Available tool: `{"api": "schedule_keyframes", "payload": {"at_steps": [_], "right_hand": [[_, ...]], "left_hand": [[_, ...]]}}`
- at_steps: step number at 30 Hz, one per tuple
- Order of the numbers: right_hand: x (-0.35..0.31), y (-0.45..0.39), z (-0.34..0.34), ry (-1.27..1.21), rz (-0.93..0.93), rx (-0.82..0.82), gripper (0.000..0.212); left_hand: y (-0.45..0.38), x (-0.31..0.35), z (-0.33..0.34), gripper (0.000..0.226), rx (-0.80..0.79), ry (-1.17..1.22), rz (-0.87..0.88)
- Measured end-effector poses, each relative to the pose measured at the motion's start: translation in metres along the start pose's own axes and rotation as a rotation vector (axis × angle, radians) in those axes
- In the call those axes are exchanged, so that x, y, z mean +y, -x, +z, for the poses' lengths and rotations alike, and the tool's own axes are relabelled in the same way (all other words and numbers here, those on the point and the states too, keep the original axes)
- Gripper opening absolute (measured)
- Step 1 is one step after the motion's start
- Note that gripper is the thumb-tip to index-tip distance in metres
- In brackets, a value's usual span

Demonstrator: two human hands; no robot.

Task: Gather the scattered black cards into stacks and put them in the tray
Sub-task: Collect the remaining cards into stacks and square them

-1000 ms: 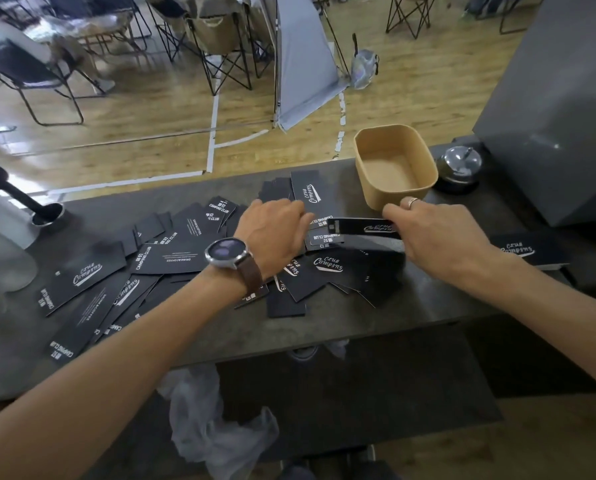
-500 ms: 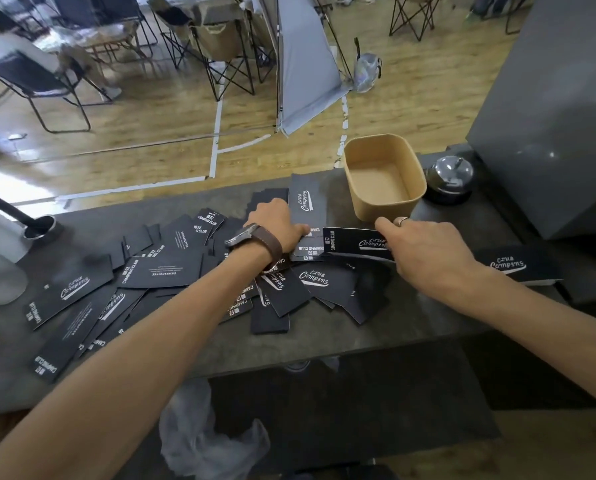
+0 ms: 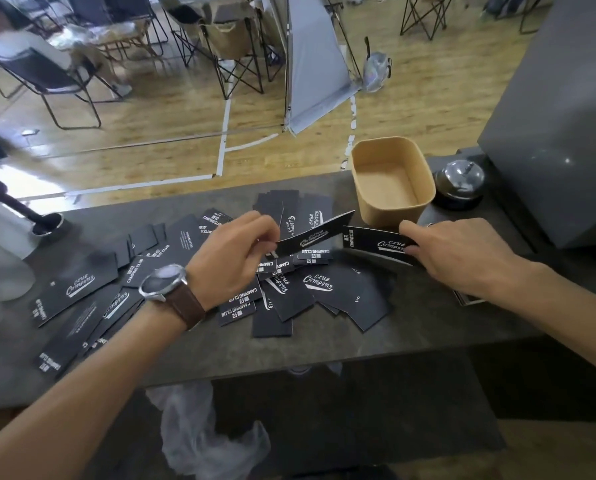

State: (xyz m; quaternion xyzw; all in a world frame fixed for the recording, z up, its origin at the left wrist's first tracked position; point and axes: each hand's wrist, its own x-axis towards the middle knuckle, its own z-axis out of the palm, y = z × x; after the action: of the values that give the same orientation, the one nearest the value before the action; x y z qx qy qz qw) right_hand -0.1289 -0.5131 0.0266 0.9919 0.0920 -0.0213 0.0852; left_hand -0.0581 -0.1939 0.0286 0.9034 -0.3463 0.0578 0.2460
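Two hands work above a dark grey surface (image 3: pixel 410 327) strewn with black cards. The left hand (image 3: pixel 230 258), with a watch (image 3: pixel 163 282) on a brown strap at the wrist, pinches one black card (image 3: pixel 315 233) by its near end between thumb and fingers, so its grip is closed on that card; the card is lifted off the pile and tilts up toward the tan tray (image 3: pixel 391 181), its far corner just short of the tray's near wall. The right hand (image 3: pixel 459 254), a ring on one finger, holds a small stack of cards (image 3: pixel 376 242) in front of the tray, thumb on top and fingers curled beneath, so its grip is closed on that stack. The lifted card and the stack nearly meet end to end just in front of the tray. The tray stands upright at the far edge of the surface. Left of the tray and in front of it, many scattered cards (image 3: pixel 289 289) lie overlapping, some printed with white lettering, and they spread well away to the left of the tray. Just right of the tray sits a shiny metal bell (image 3: pixel 459 180), and beyond that a large grey box (image 3: pixel 559 116). Below the surface's near edge, well in front of the tray, hangs a crumpled clear plastic bag (image 3: pixel 199 434).
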Motion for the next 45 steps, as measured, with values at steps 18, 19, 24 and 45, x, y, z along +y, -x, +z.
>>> {"api": "schedule_keyframes", "payload": {"at_steps": [18,19,24,45], "right_hand": [[0.017,-0.004,0.011,-0.552,0.069,-0.087,0.015],[0.015,-0.003,0.010,-0.574,0.067,-0.085,0.014],[0.013,-0.005,0.014,-0.510,0.069,-0.041,0.010],[0.031,-0.020,0.030,-0.383,0.052,-0.005,0.010]], "left_hand": [[-0.025,0.034,0.054,0.010,0.044,0.007,0.104],[-0.032,0.041,0.062,0.010,0.030,-0.010,0.117],[-0.055,0.070,0.083,0.005,-0.011,0.059,0.104],[-0.050,0.004,0.056,0.024,-0.056,0.201,-0.732]]}}
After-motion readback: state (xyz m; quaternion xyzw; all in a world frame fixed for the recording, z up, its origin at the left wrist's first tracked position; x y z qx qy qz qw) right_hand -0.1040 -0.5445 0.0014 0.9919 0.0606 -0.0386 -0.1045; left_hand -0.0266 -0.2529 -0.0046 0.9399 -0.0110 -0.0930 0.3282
